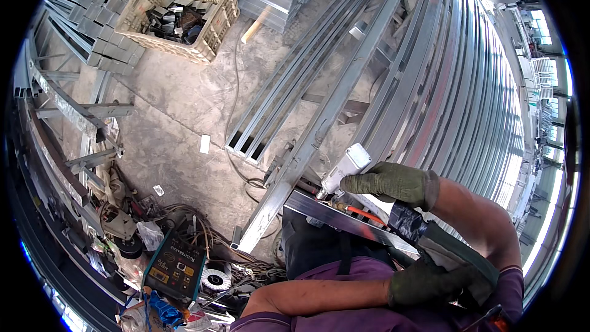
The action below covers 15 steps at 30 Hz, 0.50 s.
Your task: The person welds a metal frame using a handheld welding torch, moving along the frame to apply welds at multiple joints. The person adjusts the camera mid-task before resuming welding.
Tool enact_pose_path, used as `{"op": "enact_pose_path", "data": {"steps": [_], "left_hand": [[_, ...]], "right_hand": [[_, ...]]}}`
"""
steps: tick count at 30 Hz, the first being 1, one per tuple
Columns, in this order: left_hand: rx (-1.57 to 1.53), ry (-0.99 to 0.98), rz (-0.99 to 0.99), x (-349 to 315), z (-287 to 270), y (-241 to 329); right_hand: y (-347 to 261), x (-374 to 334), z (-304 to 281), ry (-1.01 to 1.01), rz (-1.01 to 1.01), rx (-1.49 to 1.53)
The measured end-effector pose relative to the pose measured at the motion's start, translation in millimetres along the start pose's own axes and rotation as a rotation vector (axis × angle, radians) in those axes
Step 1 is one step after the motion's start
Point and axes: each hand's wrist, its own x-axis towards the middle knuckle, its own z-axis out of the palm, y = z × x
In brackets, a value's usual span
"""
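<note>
My right hand, in a green work glove, is closed at a white boxy handheld piece with a narrow metal tip, over a steel bar in front of me. Close beneath lies a thin orange piece. My left hand, also gloved, reaches across my body and closes around a dark grey-green tool body. Black tape wraps the end of that body towards my right hand. Whether the white piece and the dark body join is hidden. A square steel tube runs diagonally away from me.
Long steel tubes lie side by side on the right. More tubes rest on the floor. A beige crate of metal offcuts stands far left. Near left are a welding machine, tangled cables and a wire spool.
</note>
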Motion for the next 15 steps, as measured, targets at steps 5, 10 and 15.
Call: {"op": "enact_pose_path", "data": {"steps": [5, 10, 15], "left_hand": [[-0.008, -0.007, 0.014, -0.9, 1.4, -0.9], [-0.035, 0.035, 0.043, 3.7, 2.7, -0.3], [-0.031, 0.074, 0.089, 7.2, 1.7, 1.4]], "right_hand": [[28.0, 5.2, 2.1, 0.011, -0.239, -0.046], [29.5, 5.5, 5.1, -0.006, -0.259, 0.044], [6.1, -8.9, 4.6, 0.020, -0.073, 0.080]]}}
